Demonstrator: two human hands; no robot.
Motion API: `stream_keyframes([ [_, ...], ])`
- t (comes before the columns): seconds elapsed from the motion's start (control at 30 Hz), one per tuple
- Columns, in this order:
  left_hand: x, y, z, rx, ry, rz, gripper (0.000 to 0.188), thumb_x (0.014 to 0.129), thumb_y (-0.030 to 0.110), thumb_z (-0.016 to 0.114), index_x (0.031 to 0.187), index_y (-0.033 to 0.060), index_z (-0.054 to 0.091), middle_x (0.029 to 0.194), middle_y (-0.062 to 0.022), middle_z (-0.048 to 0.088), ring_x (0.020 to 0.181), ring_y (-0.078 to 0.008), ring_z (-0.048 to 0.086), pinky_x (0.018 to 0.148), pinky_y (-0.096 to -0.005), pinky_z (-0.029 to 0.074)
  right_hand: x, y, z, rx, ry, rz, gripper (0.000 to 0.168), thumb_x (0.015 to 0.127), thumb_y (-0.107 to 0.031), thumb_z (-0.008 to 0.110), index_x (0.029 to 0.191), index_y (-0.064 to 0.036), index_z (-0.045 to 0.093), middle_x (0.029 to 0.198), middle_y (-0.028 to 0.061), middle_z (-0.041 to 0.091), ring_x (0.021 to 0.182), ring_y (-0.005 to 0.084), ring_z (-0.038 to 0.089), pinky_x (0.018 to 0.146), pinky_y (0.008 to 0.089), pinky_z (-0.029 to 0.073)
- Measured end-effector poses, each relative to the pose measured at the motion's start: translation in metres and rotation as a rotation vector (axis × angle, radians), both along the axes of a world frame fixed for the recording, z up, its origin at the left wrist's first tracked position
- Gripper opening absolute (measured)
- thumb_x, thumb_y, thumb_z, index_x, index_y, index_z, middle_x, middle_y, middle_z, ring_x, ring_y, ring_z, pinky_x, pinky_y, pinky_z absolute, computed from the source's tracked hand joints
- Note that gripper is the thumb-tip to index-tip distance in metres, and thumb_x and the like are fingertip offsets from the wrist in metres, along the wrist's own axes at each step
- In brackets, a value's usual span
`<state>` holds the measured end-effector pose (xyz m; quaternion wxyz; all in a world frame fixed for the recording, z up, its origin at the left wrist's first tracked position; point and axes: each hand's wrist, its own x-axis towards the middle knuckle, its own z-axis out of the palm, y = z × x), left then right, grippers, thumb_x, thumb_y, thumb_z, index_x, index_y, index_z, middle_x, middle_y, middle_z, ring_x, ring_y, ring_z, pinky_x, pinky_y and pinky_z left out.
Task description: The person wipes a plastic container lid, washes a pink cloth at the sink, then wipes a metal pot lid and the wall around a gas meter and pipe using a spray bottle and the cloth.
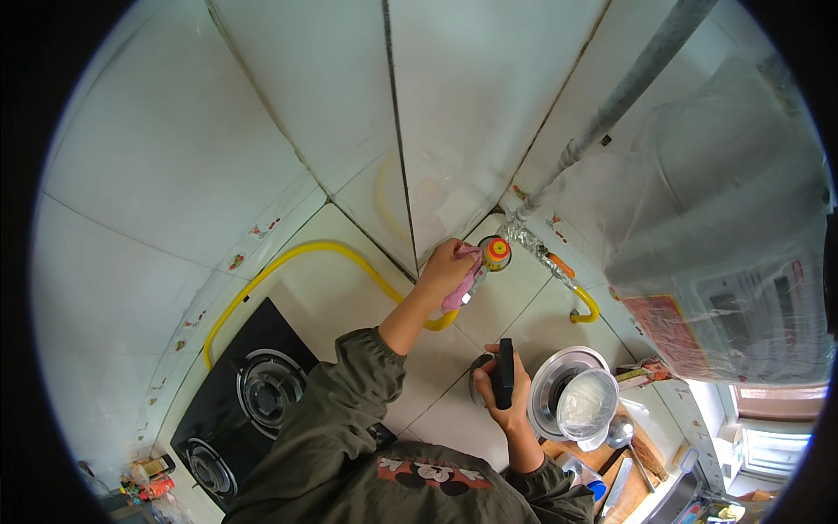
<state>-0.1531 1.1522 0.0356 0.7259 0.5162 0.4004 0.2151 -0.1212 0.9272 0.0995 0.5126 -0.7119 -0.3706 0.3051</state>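
My left hand presses a pink cloth against the side of a metal gas fitting that has a round red-and-yellow cap. A yellow gas hose curves from beneath the cloth over to the stove. Lower down, my right hand grips an object with a long black top. Seen from above, it may be a spray bottle, but its body is mostly hidden by the hand. A dark rounded part shows beside the fingers.
A black gas stove sits at left. Foil-wrapped pipe with an orange handle runs along the right wall. Near my right hand are a metal pot, a film-covered bowl, a ladle and a knife. A plastic-covered appliance overhangs at right.
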Motion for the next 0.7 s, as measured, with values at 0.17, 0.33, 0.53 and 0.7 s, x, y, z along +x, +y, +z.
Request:
stream_keyframes([
  [0.17,0.0,0.002,0.005,0.312,0.144,-0.035,0.017,0.087,0.014,0.056,0.083,-0.0021,0.059,0.071,-0.0035,0.059,0.062,-0.0104,0.053,0.057,-0.026,0.043,0.002,-0.001,-0.006,0.015,0.042,-0.025,0.036,0.075,-0.003,0.068,0.109,-0.004,0.055,0.067,0.0011,0.056,0.058,0.0088,0.052,0.058,0.0228,0.044],
  [0.33,0.005,-0.003,0.028,0.472,0.232,0.024,0.018,0.084,0.013,0.055,0.078,-0.003,0.059,0.063,-0.0068,0.056,0.057,-0.012,0.052,0.055,-0.0275,0.043,0.001,-0.003,-0.006,0.035,0.018,0.01,0.036,0.075,-0.003,0.068,0.109,-0.004,0.055,0.066,0.0007,0.055,0.057,0.0079,0.05,0.057,0.022,0.043],
  [0.53,0.02,-0.005,0.038,0.401,0.19,0.137,0.02,0.085,0.012,0.054,0.077,-0.0057,0.058,0.06,-0.0072,0.056,0.053,-0.0116,0.052,0.051,-0.0281,0.044,-0.002,-0.007,-0.006,0.019,0.046,0.004,0.035,0.076,-0.003,0.068,0.109,-0.004,0.055,0.065,0.0009,0.055,0.057,0.0079,0.051,0.057,0.022,0.043],
  [0.7,0.008,-0.007,0.024,0.417,0.167,0.061,0.022,0.086,0.012,0.054,0.074,-0.0068,0.058,0.057,-0.0064,0.054,0.049,-0.0094,0.05,0.049,-0.026,0.044,-0.004,-0.011,-0.001,0.014,0.021,0.016,0.036,0.076,-0.004,0.068,0.109,-0.004,0.055,0.065,0.0014,0.056,0.057,0.0082,0.051,0.057,0.0224,0.043],
])
